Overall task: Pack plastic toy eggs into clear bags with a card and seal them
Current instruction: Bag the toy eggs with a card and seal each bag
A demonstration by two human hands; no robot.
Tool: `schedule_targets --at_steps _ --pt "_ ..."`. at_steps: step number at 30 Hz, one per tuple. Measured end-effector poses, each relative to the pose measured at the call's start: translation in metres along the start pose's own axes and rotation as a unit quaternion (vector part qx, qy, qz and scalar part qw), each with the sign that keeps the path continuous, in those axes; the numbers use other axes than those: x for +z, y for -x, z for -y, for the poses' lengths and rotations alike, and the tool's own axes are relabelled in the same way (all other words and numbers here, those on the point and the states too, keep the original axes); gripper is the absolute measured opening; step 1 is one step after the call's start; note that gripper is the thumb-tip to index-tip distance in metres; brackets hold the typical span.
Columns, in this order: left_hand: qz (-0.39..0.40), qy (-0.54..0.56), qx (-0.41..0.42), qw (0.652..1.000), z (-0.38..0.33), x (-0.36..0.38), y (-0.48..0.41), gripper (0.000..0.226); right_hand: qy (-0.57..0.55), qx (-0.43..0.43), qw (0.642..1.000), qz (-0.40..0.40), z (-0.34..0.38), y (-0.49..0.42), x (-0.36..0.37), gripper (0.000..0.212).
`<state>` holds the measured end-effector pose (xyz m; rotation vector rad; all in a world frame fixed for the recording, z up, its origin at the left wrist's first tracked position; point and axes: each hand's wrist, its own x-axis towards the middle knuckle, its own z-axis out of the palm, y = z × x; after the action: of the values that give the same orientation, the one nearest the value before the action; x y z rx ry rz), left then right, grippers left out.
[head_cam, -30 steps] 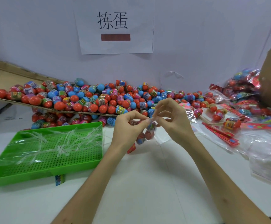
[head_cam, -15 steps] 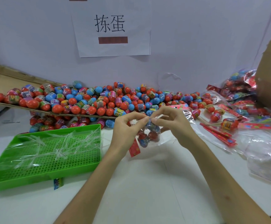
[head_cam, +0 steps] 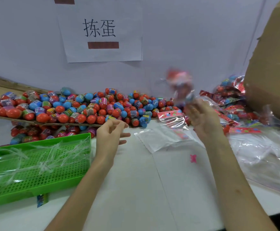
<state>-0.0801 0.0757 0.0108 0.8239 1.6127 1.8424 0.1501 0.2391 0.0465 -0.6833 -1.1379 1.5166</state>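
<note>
Head view: the person's left hand hovers above the white table beside the green tray, fingers loosely curled around nothing. The right hand is raised, palm up, with a blurred bag of eggs at or just above its fingertips; whether it grips the bag I cannot tell. Loose toy eggs lie heaped along the wall behind.

Paper sheet: hanging on the wall, carrying two large black characters, 拣蛋
Dark red bar: sitting beneath the characters, showing no writing
Toy eggs: wearing printed wrappers, too small for reading
Card: showing coloured print, nothing legible
</note>
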Motion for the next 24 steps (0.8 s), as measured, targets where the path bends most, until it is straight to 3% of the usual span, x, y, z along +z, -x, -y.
schedule_targets --at_steps 2,3,5,7,11,13,17,19,20,24 --pt "0.014 -0.009 0.007 1.000 0.002 0.003 0.001 0.012 -0.143 -0.011 0.989 -0.040 0.004 -0.007 -0.014 0.042" --pt "0.022 -0.016 0.010 1.000 0.002 0.005 0.002 0.012 -0.154 -0.006 0.988 -0.032 0.004 -0.008 -0.018 0.048" --pt "0.037 -0.035 0.021 0.998 0.004 0.006 0.003 0.012 -0.084 0.005 0.996 -0.021 0.000 -0.008 -0.018 0.045" --pt "0.049 -0.058 0.031 0.997 0.005 0.008 0.005 0.012 0.037 0.009 0.999 -0.025 -0.006 -0.005 -0.012 0.028" --pt "0.074 -0.119 0.047 0.989 0.007 0.010 0.007 0.012 0.257 -0.034 0.966 -0.002 -0.021 -0.002 -0.003 0.022" --pt "0.084 -0.163 0.057 0.981 0.008 0.011 0.008 0.012 0.377 -0.054 0.925 0.007 -0.030 -0.002 -0.001 0.021" --pt "0.086 -0.226 0.088 0.966 0.010 0.012 0.009 0.012 0.619 -0.010 0.779 0.098 -0.048 0.002 0.002 0.055" --pt "0.088 -0.230 0.092 0.965 0.010 0.011 0.008 0.014 0.684 0.020 0.719 0.124 -0.051 0.006 0.007 0.051" --pt "0.091 -0.234 0.093 0.964 0.010 0.011 0.008 0.015 0.689 0.016 0.716 0.115 -0.052 0.007 0.009 0.045" --pt "0.108 -0.263 0.082 0.955 0.010 0.010 0.008 0.015 0.641 -0.022 0.765 0.064 -0.054 0.013 0.019 0.019"
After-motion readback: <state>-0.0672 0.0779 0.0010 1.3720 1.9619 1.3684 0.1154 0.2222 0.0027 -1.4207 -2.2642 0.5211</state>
